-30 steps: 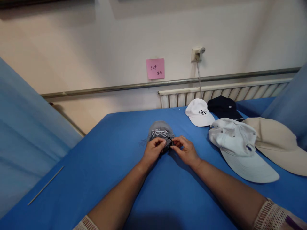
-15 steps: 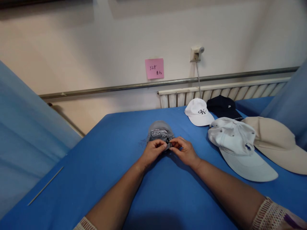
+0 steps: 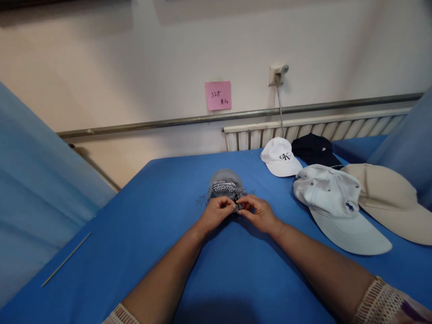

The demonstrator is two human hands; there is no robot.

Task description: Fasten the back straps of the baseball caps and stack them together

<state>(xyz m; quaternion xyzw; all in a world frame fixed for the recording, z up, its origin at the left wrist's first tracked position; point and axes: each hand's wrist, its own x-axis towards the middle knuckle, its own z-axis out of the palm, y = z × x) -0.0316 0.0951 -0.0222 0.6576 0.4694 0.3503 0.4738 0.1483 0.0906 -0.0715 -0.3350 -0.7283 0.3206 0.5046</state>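
A grey baseball cap (image 3: 225,177) with white "Always" lettering lies on the blue-covered table, its back edge toward me. My left hand (image 3: 218,213) pinches the near edge of the cap, at the adjusting strap, between thumb and forefinger. Close beside it, my right hand (image 3: 259,213) is closed in a pinch on the other part of the same strap (image 3: 237,203). The fingertips almost meet, and they hide most of the strap and its fastening.
To the right lie a white cap (image 3: 279,157), a navy cap (image 3: 313,148), a pale cap (image 3: 332,198) and a beige cap (image 3: 384,191). A thin stick (image 3: 66,259) rests on the left of the blue table cover (image 3: 141,216). Blue curtains (image 3: 40,189) hang at both sides.
Both hands keep hold of the strap; the right fingers have shifted slightly at it. The whole view has moved only a little, and the caps lie as before.
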